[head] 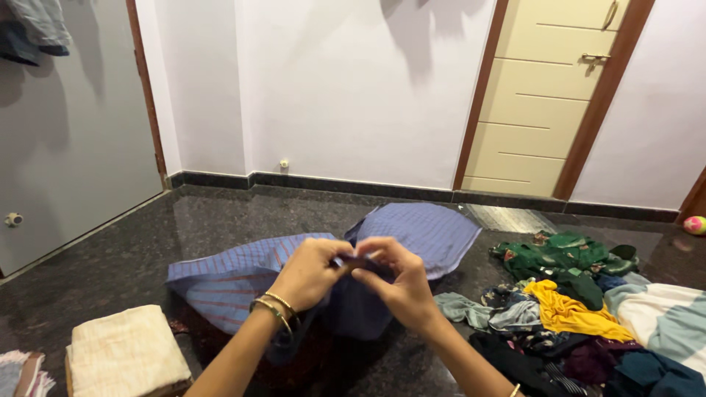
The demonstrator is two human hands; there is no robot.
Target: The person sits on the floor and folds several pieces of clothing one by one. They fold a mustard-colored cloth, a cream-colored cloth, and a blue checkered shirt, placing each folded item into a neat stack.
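A blue striped shirt [430,229] is spread above the dark stone floor, held up in front of me. My left hand [309,272], with gold bangles on the wrist, pinches the cloth near its middle. My right hand [397,283] grips the same spot from the other side, fingertips touching those of the left. Both hands are closed on a small fold or button area of the shirt, which hides the detail between the fingers.
A folded cream cloth [126,353] lies at the lower left. A heap of mixed clothes [566,309], green, yellow and dark, fills the right. A cream door [544,95] stands behind, a grey door [66,147] at left, and a small ball [694,224] at far right.
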